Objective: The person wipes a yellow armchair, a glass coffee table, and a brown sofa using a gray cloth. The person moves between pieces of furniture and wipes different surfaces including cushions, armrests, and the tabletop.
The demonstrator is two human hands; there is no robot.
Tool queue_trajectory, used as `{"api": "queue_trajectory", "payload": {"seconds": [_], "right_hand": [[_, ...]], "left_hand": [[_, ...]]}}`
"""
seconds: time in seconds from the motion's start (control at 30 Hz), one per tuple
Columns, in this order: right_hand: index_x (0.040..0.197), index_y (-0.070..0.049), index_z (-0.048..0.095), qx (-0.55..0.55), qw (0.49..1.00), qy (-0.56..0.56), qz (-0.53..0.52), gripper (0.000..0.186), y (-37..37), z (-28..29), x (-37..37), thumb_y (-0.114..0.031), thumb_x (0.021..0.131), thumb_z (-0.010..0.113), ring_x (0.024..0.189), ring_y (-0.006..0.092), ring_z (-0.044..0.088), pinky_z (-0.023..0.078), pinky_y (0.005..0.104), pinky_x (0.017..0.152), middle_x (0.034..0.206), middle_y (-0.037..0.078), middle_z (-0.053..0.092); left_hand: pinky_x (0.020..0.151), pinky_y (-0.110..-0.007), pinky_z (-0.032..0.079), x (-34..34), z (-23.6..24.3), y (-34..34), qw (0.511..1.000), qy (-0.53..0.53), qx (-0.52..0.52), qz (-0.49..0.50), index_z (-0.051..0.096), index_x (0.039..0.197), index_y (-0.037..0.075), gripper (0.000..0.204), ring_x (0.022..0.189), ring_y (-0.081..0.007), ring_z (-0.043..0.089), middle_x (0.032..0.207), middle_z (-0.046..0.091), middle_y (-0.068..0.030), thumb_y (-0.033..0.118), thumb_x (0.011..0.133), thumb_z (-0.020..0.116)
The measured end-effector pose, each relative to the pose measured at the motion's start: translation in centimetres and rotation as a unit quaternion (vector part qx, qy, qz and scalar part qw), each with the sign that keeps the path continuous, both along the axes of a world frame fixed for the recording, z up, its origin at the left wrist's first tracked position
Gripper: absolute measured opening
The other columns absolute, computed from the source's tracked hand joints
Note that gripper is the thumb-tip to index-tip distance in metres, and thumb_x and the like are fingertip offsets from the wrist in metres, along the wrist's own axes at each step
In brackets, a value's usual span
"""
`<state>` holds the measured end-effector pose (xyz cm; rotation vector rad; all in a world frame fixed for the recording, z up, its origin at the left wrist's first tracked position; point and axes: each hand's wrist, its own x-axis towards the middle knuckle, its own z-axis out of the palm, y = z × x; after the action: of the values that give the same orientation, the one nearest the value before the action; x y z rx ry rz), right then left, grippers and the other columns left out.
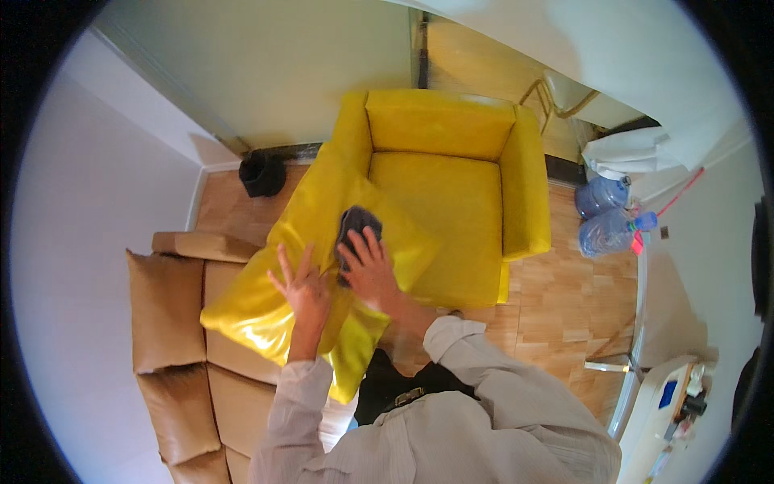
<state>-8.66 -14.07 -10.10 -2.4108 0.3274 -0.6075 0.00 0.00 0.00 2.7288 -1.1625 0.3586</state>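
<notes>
A large glossy yellow cushion [310,214] lies tilted in front of me, overlapping the left arm of a yellow armchair [451,210]. One lower corner of it hangs down near my legs. On the cushion's face, my right hand [372,273] presses a dark grey cloth [356,224], its fingers laid over the lower part. My left hand [306,298] rests on the cushion just left of the cloth, with at least two fingers stretched out and apart; its thumb side is hard to make out.
A brown sofa [173,315] stands to the left, partly behind the cushion. Beyond it, a black bin [262,173] sits by the wall. Large blue water bottles [606,230] stand right of the armchair on the wood-patterned floor [556,315]. A white table [665,411] holds small items at lower right.
</notes>
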Motion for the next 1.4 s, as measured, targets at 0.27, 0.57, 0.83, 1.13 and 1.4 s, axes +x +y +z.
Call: {"api": "queue_trajectory", "payload": {"seconds": [0.27,0.57,0.83,1.13,1.4], "right_hand": [[0.156,-0.015,0.059,-0.116,0.992,0.042,-0.027,0.052,-25.5,2.1,-8.7,-0.032,0.107,0.067,0.163,0.0443,0.023,0.028,0.0656,0.124,0.174,0.013,0.034],[0.154,-0.018,0.060,-0.126,0.982,0.103,-0.097,0.052,-32.2,-1.8,-8.7,-0.032,0.105,0.070,0.161,0.0436,0.029,0.033,0.0659,0.120,0.171,0.011,0.039],[0.151,-0.018,0.062,-0.117,0.968,0.193,-0.112,0.049,-34.4,-6.8,-10.0,-0.031,0.105,0.070,0.159,0.0453,0.030,0.035,0.0675,0.119,0.170,0.013,0.039],[0.152,-0.017,0.061,-0.101,0.956,0.246,-0.121,0.048,-36.0,-6.8,-12.7,-0.029,0.106,0.069,0.159,0.0467,0.030,0.035,0.0659,0.119,0.170,0.015,0.038],[0.153,-0.019,0.060,-0.073,0.950,0.267,-0.142,0.049,-38.0,-7.4,-16.0,-0.030,0.106,0.068,0.162,0.0460,0.027,0.033,0.0706,0.121,0.172,0.016,0.036]], "left_hand": [[0.114,-0.089,0.020,-8.8,-6.2,-25.2,0.975,0.070,-0.199,0.067,0.082,0.092,0.002,0.010,0.164,-0.0475,0.023,0.164,0.057,0.0014,0.011,0.085,0.082],[0.116,-0.084,0.024,-6.8,-14.2,-34.7,0.960,0.142,-0.183,0.156,0.086,0.110,0.013,0.023,0.160,-0.0457,0.031,0.169,0.049,0.0017,0.029,0.095,0.079],[0.116,-0.084,0.025,-8.9,-19.9,-36.6,0.956,0.284,-0.034,0.060,0.067,0.148,0.021,0.056,0.158,-0.0483,0.034,0.171,0.042,-0.0126,0.033,0.095,0.080],[0.113,-0.083,0.031,-10.9,-22.6,-37.2,0.939,0.341,-0.028,0.025,0.058,0.155,0.020,0.069,0.154,-0.0502,0.036,0.170,0.038,-0.0195,0.034,0.092,0.084],[0.113,-0.081,0.032,-14.0,-23.1,-40.1,0.937,0.349,-0.009,-0.032,0.061,0.152,0.019,0.065,0.153,-0.0474,0.038,0.169,0.038,-0.0190,0.036,0.093,0.083]]}}
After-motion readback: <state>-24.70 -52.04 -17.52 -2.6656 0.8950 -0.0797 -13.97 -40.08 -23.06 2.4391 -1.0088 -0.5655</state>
